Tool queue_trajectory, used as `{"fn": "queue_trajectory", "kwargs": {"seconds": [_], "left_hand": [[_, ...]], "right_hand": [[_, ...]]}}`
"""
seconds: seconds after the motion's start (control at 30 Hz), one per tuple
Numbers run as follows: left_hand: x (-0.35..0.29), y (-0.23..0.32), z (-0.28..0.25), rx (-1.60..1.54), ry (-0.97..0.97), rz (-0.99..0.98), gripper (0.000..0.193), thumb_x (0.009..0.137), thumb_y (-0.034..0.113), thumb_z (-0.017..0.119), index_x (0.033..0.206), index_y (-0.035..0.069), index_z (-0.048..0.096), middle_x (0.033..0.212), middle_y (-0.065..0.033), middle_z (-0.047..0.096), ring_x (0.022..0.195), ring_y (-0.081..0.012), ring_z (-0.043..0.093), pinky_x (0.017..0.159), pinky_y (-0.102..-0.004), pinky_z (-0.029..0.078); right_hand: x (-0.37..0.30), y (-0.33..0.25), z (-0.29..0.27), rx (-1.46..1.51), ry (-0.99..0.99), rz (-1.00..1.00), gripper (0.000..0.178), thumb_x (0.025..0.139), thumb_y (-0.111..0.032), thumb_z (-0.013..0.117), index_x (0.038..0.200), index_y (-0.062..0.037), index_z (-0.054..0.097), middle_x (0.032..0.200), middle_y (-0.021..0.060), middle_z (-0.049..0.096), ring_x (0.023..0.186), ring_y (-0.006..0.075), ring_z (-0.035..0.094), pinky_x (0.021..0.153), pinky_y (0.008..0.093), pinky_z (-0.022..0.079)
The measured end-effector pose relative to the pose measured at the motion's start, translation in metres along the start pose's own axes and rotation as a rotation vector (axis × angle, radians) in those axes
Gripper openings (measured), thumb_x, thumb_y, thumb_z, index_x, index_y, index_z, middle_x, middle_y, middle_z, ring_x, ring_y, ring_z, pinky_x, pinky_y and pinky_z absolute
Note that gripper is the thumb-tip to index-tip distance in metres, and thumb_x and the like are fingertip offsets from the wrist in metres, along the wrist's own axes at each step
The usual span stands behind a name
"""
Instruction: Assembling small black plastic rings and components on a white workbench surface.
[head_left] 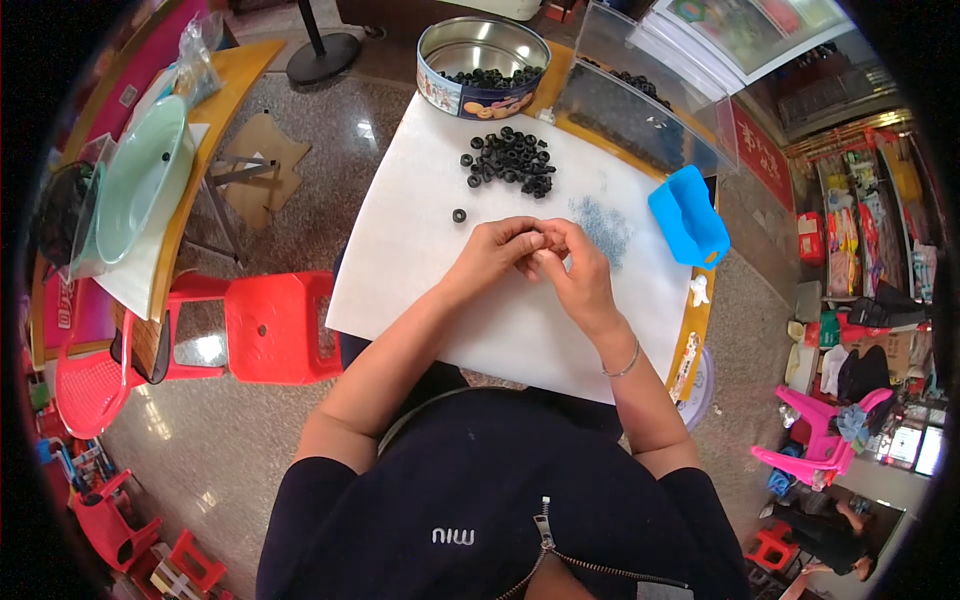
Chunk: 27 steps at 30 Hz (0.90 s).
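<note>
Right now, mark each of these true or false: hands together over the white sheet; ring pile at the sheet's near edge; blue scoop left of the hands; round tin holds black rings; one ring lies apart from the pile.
1. Both hands, left hand and right hand, meet over the white sheet: true.
2. The pile of black rings is at the near edge: false, it lies at the far end.
3. The blue scoop is left of the hands: false, right.
4. The round tin holds black rings: true.
5. A single ring lies apart: true.
</note>
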<state>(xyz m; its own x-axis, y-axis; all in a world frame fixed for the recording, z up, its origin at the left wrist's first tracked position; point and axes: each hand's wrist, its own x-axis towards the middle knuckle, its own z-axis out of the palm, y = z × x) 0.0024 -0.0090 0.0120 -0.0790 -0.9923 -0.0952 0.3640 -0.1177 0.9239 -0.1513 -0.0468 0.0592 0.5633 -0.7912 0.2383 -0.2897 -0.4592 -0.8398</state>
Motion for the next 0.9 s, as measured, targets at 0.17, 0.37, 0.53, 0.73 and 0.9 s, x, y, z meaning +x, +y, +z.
{"fn": "queue_trajectory", "kwargs": {"seconds": [0.17,0.37,0.53,0.73,0.9], "left_hand": [[0.002,-0.007,0.001,0.023,0.135,0.069,0.026,0.099,0.021,0.050,0.112,-0.001,0.056,0.073,0.0002,0.055,0.059,-0.0061,0.052,0.052,-0.0219,0.047],[0.000,-0.006,0.007,0.020,0.221,0.085,0.023,0.100,0.020,0.047,0.109,0.001,0.055,0.070,0.0014,0.051,0.055,-0.0045,0.045,0.047,-0.0209,0.039],[0.004,-0.017,0.005,0.045,0.299,0.122,0.025,0.100,0.021,0.044,0.109,0.001,0.056,0.070,0.0016,0.050,0.056,-0.0046,0.043,0.047,-0.0205,0.036],[0.004,-0.014,0.004,0.004,0.289,0.056,0.025,0.100,0.022,0.044,0.107,0.001,0.057,0.070,0.0016,0.051,0.055,-0.0053,0.044,0.048,-0.0213,0.037],[0.004,-0.004,0.004,-0.176,0.198,0.012,0.026,0.100,0.021,0.046,0.110,0.000,0.057,0.074,0.0004,0.054,0.056,-0.0074,0.046,0.052,-0.0213,0.040]], "right_hand": [[0.005,0.007,0.008,-0.098,0.104,-0.006,0.024,0.086,0.001,0.058,0.109,-0.0001,0.057,0.098,0.0132,0.061,0.084,0.0214,0.062,0.073,0.0314,0.050],[0.014,0.006,0.034,0.008,0.151,0.004,0.020,0.093,-0.010,0.052,0.109,0.0016,0.059,0.107,0.0159,0.059,0.099,0.0263,0.059,0.087,0.0345,0.047],[0.015,0.009,0.049,0.110,0.182,0.038,0.023,0.096,-0.014,0.049,0.110,0.0016,0.058,0.109,0.0158,0.059,0.101,0.0278,0.059,0.089,0.0340,0.046],[0.015,0.010,0.047,0.131,0.170,0.046,0.023,0.096,-0.015,0.049,0.111,0.0004,0.058,0.110,0.0154,0.059,0.101,0.0270,0.059,0.088,0.0336,0.046],[0.015,0.008,0.044,0.187,0.137,0.120,0.024,0.096,-0.014,0.051,0.113,0.0004,0.057,0.110,0.0146,0.058,0.094,0.0236,0.061,0.086,0.0329,0.048]]}}
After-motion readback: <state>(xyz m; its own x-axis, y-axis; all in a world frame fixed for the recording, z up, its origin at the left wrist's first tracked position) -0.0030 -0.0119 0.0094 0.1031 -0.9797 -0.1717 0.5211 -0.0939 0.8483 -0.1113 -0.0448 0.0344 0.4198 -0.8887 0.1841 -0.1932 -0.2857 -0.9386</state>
